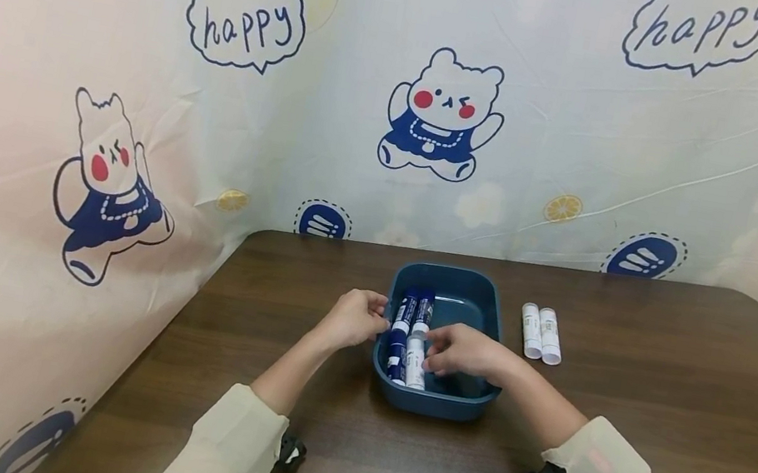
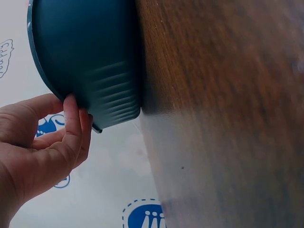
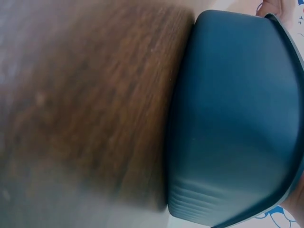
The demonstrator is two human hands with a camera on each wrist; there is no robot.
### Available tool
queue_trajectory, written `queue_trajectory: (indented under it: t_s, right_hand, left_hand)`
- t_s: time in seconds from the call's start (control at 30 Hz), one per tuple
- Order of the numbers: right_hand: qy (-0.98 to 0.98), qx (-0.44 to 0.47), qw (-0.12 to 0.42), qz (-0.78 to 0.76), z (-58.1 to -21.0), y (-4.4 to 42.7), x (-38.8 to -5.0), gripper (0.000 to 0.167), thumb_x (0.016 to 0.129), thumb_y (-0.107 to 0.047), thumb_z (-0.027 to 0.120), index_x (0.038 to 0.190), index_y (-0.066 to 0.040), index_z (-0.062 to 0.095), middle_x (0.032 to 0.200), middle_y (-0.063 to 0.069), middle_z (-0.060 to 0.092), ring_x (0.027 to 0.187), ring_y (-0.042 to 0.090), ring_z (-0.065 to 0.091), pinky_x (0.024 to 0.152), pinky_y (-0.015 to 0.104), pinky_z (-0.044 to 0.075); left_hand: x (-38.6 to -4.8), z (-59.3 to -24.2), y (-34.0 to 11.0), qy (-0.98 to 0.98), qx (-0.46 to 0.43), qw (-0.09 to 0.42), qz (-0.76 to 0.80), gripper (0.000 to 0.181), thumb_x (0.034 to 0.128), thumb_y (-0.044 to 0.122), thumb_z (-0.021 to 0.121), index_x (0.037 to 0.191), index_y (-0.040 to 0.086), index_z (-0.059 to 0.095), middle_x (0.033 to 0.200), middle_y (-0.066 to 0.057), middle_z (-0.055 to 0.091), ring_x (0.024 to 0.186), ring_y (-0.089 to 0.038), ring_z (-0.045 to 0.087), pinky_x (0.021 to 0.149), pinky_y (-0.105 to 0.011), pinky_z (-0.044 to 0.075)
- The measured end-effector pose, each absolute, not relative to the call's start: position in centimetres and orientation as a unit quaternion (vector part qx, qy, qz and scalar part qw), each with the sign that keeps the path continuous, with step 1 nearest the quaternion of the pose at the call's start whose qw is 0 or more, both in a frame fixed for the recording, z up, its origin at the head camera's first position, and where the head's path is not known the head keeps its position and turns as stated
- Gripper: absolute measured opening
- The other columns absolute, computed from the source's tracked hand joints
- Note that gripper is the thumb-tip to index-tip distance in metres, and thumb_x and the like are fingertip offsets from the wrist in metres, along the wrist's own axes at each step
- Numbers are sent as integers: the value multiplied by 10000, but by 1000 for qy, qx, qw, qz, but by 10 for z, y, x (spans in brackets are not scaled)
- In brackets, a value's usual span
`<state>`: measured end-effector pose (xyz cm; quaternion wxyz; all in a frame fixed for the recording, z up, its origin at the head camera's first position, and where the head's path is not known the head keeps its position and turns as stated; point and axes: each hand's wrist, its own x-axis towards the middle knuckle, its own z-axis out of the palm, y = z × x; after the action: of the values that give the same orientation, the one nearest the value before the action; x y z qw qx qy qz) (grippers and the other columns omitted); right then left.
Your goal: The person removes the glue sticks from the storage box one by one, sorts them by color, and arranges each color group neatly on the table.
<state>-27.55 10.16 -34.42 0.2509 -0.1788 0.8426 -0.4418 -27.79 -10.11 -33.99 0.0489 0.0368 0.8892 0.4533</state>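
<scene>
A dark teal bin (image 1: 429,403) stands on the table with several blue-and-white tubes (image 1: 405,313) lying along its left side. Nearest the front, a mostly white tube (image 1: 415,361) lies beside a blue one. The left hand (image 1: 357,319) pinches the bin's left rim; in the left wrist view the thumb and fingers of that hand (image 2: 47,147) are on either side of the rim. Inside the bin, the right hand (image 1: 465,351) reaches over the right wall, its fingertips at the white tube; whether it grips the tube is unclear. The right wrist view shows mainly the bin's outer wall (image 3: 232,114).
Two white tubes (image 1: 540,334) lie side by side on the brown table (image 1: 661,405), to the right of the bin. Behind the table hangs a pale cloth (image 1: 343,95) with cartoon bears and lettering.
</scene>
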Motion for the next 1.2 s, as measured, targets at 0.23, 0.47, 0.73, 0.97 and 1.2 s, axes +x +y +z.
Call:
queue_trajectory:
  t_s: [0.23,0.47,0.73,0.97,1.2]
  right_hand:
    - [841,-178,262,-439,-345,99,-274,582,815,-50,645,1319,111,403,891,86,571,767,174,584,757,321,504]
    - [852,-174,252,-425,-348,95,-275,595,798,-48,658,1312,116,407,843,75,579,718,163,599,707,295,503]
    - [870,-155,227,-410,-353,89,-275,589,764,-57,696,1276,105,455,799,78,594,654,150,617,648,277,516]
    - [872,-152,217,-411,-354,85,-274,641,724,-55,714,1282,106,442,768,79,605,628,169,627,631,290,529]
    - [875,-134,213,-413,-354,81,-273,643,697,-17,721,1270,97,452,776,85,589,612,165,625,623,290,541]
  left_hand:
    - [-278,-340,-100,891,41,46,451,396,848,11,613,1231,-57,535,976,-130,580,766,-205,608,678,-312,547]
    - [-278,-339,-101,892,42,45,449,396,849,12,611,1232,-58,535,976,-133,585,760,-203,610,681,-312,547]
    - [-278,-339,-100,892,40,46,448,395,852,15,612,1233,-53,536,978,-134,583,755,-207,608,694,-318,547]
    - [-278,-339,-100,891,43,45,449,394,852,13,611,1232,-57,534,970,-135,583,755,-208,606,690,-317,547]
    - [-278,-339,-101,891,41,50,450,397,855,19,612,1238,-54,530,983,-131,582,763,-203,610,690,-314,546]
